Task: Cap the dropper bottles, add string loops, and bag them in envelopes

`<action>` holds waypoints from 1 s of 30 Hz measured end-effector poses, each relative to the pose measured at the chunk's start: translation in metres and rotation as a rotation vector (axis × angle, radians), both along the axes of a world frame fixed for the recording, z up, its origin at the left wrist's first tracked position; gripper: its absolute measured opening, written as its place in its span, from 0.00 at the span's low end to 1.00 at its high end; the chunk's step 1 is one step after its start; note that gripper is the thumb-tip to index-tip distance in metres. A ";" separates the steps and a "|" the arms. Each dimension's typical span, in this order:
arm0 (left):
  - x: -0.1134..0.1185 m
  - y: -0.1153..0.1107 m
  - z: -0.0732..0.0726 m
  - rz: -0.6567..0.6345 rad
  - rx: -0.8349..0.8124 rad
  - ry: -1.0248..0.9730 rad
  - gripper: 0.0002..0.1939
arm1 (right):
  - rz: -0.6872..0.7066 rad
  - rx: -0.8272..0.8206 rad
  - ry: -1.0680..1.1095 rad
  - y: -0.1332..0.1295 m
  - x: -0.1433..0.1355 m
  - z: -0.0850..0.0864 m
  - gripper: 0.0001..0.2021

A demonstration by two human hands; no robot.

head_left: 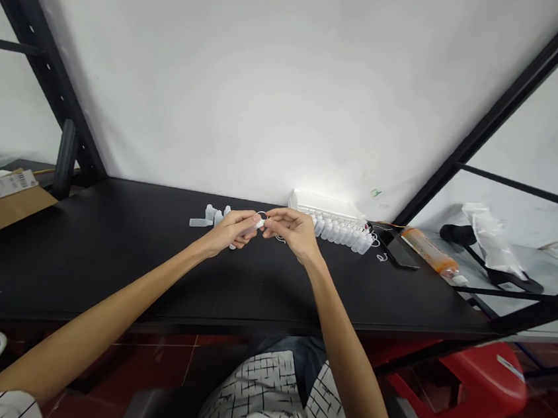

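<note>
My left hand [234, 229] is closed around a small translucent plastic bottle whose white cap [259, 223] points toward my other hand. With fingertips pinched together, my right hand [291, 229] grips a thin white loop [262, 214] beside that cap. Whether the loop is fixed to the bottle I cannot tell. Behind my left hand are several similar small bottles [200, 223], one lying on its side. To the right of my right hand lies a row of more small bottles [341, 232] with white loops at their ends. A loose white loop [382, 257] rests beside the row.
The black table [153, 269] meets a white wall. A white box [327, 204] stands behind the row. A dark phone [401, 252] and an orange-labelled bottle [431, 251] are at the right. A cardboard box [4, 207] sits left; a red stool [480, 383] stands below right.
</note>
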State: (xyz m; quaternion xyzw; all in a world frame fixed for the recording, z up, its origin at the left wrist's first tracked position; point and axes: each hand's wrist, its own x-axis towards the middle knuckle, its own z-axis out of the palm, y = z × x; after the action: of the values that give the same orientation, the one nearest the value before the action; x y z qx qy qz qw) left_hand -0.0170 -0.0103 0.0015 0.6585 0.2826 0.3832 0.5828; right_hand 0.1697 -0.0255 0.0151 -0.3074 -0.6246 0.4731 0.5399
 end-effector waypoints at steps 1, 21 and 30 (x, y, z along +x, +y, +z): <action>0.001 -0.001 0.001 -0.003 -0.005 -0.016 0.20 | -0.014 0.002 0.005 0.000 -0.001 0.000 0.17; -0.025 0.009 0.010 0.312 0.546 0.492 0.17 | -0.890 0.217 -0.955 -0.029 0.162 0.040 0.10; -0.061 0.028 0.015 0.447 0.683 0.770 0.13 | -1.033 0.043 -1.306 -0.011 0.182 0.009 0.10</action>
State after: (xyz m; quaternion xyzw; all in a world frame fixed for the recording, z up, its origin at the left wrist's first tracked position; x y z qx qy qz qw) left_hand -0.0777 0.0179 0.0162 0.8265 0.4675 0.2988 0.0955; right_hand 0.3516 -0.0366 0.0240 -0.7576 -0.6013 -0.1197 0.2238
